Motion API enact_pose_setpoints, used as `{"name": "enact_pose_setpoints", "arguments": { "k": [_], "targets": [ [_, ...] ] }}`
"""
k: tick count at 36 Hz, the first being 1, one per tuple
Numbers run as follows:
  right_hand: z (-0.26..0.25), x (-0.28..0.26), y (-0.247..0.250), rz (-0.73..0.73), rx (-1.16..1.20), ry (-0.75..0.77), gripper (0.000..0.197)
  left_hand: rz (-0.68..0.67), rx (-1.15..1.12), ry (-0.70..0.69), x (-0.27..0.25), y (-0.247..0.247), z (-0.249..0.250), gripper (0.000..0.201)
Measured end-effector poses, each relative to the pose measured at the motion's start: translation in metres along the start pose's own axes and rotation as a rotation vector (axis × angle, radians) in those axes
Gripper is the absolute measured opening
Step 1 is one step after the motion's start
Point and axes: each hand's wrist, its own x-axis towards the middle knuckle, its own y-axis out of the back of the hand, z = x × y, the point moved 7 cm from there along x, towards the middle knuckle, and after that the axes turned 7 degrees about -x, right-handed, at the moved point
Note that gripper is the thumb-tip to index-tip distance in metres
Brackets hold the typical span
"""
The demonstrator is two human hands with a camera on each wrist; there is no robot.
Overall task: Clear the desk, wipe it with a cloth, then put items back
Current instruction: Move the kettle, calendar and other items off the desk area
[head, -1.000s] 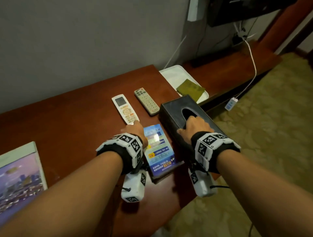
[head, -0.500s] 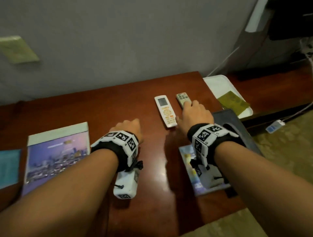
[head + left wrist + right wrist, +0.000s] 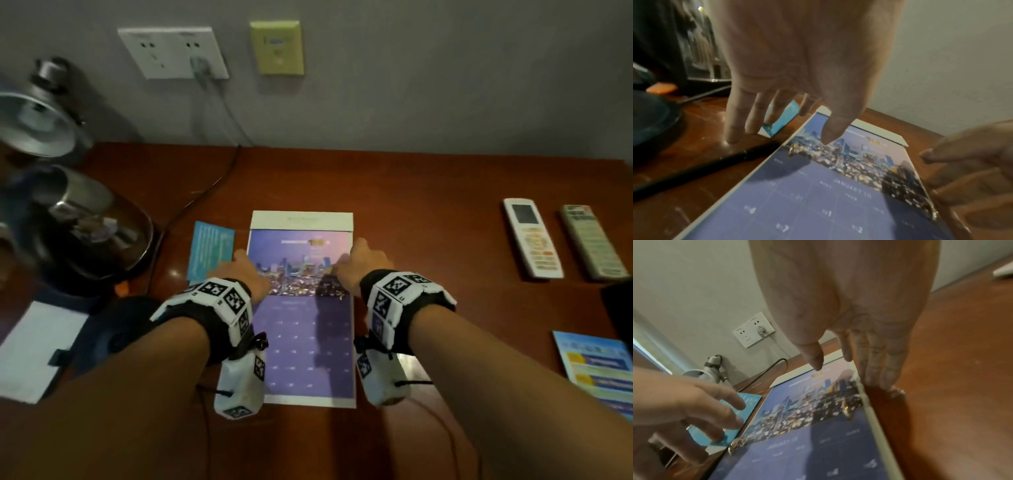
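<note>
Here we list a dark reddish wooden tabletop [image 3: 428, 185] set against a plain grey wall [image 3: 445, 85], in dim light.

Far left: a metal lamp shade [image 3: 34, 126], blurred, above a steel kettle [image 3: 92, 226]; a white notepad [image 3: 37, 349] lies nearer the front edge.

On the wall: a white double socket [image 3: 171, 51] with one plug in it, and beside it a yellow-green plate [image 3: 276, 48]. A black cord [image 3: 202, 192] lies on the tabletop from the wall toward the kettle.

Next: a blue card [image 3: 210, 250], flat, just beside the left edge of the calendar [image 3: 308, 342].

Centre: the calendar, flat, with a city picture over a purple date grid.
- Our left hand [image 3: 245, 270] stands at its left edge, straight fingers [image 3: 733, 129] tipped down on the wood, thumb over the picture, grasping nothing.
- Our right hand [image 3: 364, 262] mirrors it at the right edge, fingers [image 3: 879, 369] straight beside the rim, thumb above the page, likewise released.

Well apart to the right: a white remote [image 3: 532, 240] and a grey remote [image 3: 594, 243], side by side, not touching.

Front right: a blue leaflet [image 3: 596, 366], cut off by the frame.
</note>
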Motion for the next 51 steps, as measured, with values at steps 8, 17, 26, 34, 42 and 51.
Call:
{"name": "enact_pose_setpoints", "arguments": {
  "k": [8,17,26,34,42,51],
  "targets": [
    [-0.002,0.006,-0.014,0.02,0.228,-0.203,0.055,-0.036,-0.16,0.055,0.022,-0.016,-0.002,0.054],
    [-0.006,0.005,-0.018,0.053,0.386,-0.248,0.052,-0.109,-0.219,0.011,0.03,-0.008,0.0,0.027],
    [0.005,0.005,-0.02,0.008,0.529,-0.269,0.04,-0.061,-0.135,0.009,0.032,-0.007,-0.003,0.033],
    [0.038,0.002,0.007,0.068,0.561,-0.336,0.069,0.031,0.014,-0.146,0.014,0.012,0.048,0.037],
    [0.1,-0.02,0.067,0.321,0.405,-0.276,0.038,0.08,-0.027,-0.246,-0.025,0.002,0.135,0.057],
    [0.218,-0.061,0.118,0.448,0.087,-0.41,0.037,-0.09,0.188,-0.564,-0.095,-0.08,0.248,0.069]
  ]
}}
